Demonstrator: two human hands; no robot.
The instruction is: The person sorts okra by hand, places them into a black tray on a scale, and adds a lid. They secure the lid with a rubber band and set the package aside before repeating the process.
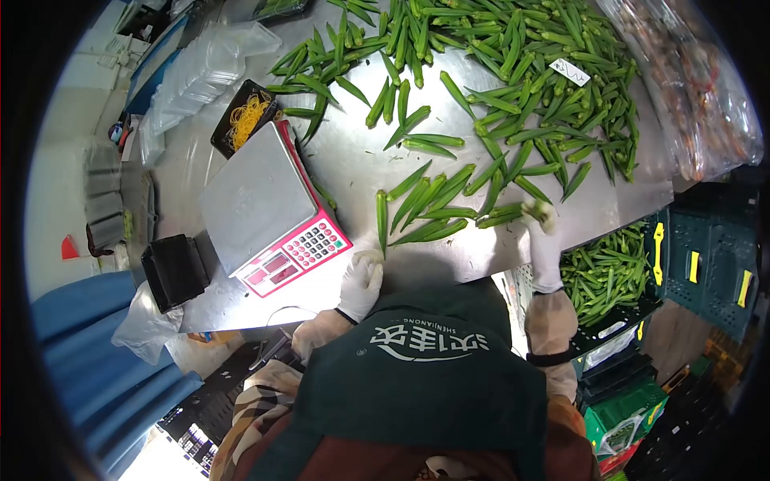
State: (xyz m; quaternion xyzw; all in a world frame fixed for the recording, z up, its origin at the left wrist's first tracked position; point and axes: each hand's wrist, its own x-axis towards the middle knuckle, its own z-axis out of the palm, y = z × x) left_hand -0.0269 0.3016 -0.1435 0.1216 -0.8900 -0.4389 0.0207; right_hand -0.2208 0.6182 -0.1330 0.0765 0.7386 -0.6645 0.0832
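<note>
Both my hands wear white gloves at the near edge of the metal table. My left hand (361, 284) is curled into a loose fist beside the red and white scale (277, 212), and nothing shows in it. An okra pod (382, 216) points down toward its knuckles. My right hand (544, 244) has its fingers bent together, with discoloured fingertips right at the stem ends of okra pods (499, 215); I cannot tell whether it grips one. Between the hands, a loose row of okra (429, 196) lies on the table.
A large okra heap (537, 88) covers the back right, a paper label (570, 72) on it. Filled plastic bags (698, 88) lie beyond. At left are clear trays (200, 76), a black box of yellow bands (247, 119) and a black container (172, 272). A crate of okra (609, 272) stands below right.
</note>
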